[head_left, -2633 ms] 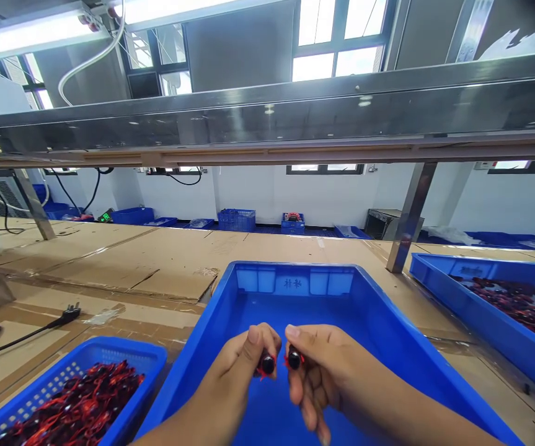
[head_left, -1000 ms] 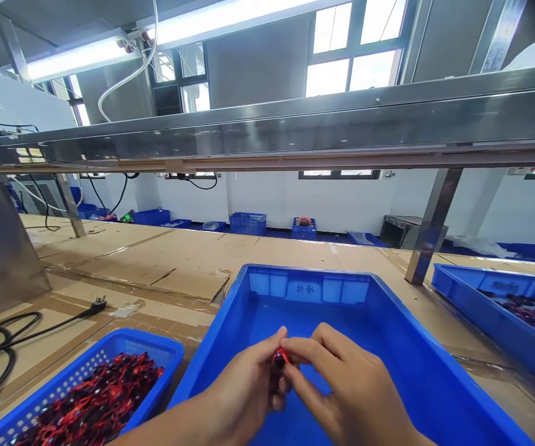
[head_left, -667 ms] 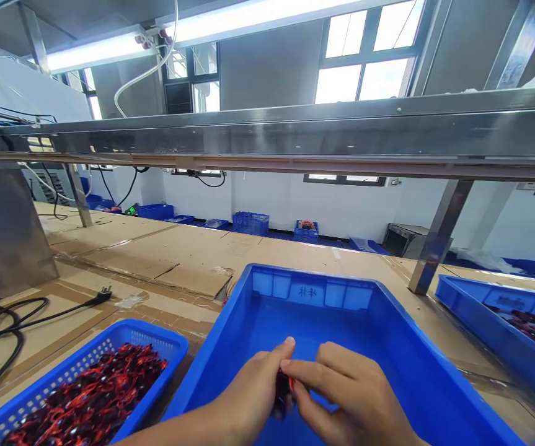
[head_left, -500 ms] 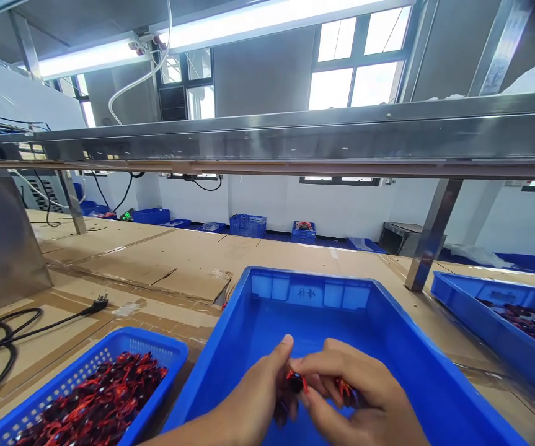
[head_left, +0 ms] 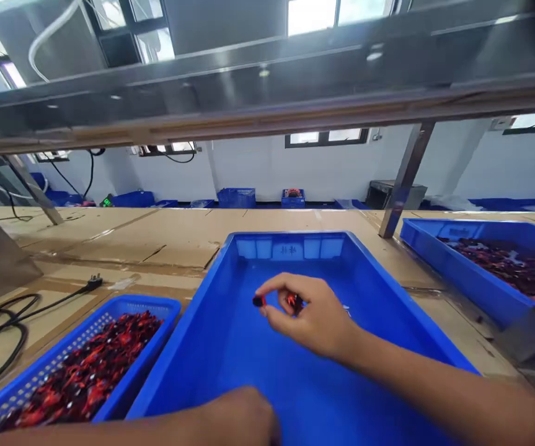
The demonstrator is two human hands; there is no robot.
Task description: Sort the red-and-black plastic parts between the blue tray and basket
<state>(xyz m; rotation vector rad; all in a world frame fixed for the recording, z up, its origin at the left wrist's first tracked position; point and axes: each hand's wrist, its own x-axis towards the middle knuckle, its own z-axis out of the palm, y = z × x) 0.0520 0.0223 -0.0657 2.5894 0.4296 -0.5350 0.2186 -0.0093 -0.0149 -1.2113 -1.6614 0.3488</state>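
Above the floor of a large blue tub (head_left: 364,266), my right hand (head_left: 316,313) pinches a small black and red part (head_left: 258,301) between thumb and forefinger. More red parts (head_left: 295,302) show inside its curled fingers. My left hand (head_left: 243,412) is low over the near end of the tub, with its back toward me. Its fingers are hidden, and whether it holds anything does not show. Left of the tub stands a blue perforated basket (head_left: 174,310) heaped with similar red and black parts (head_left: 104,359).
Another blue tub (head_left: 462,282) with red and dark parts stands at the right, beyond a metal post (head_left: 406,179). A metal beam (head_left: 230,87) crosses above. A black cable with a plug (head_left: 93,283) lies on the cardboard-covered table (head_left: 123,248) at the left.
My hands have come apart: the right moved up and forward with the small part, the left dropped toward me. The view has tipped downward.
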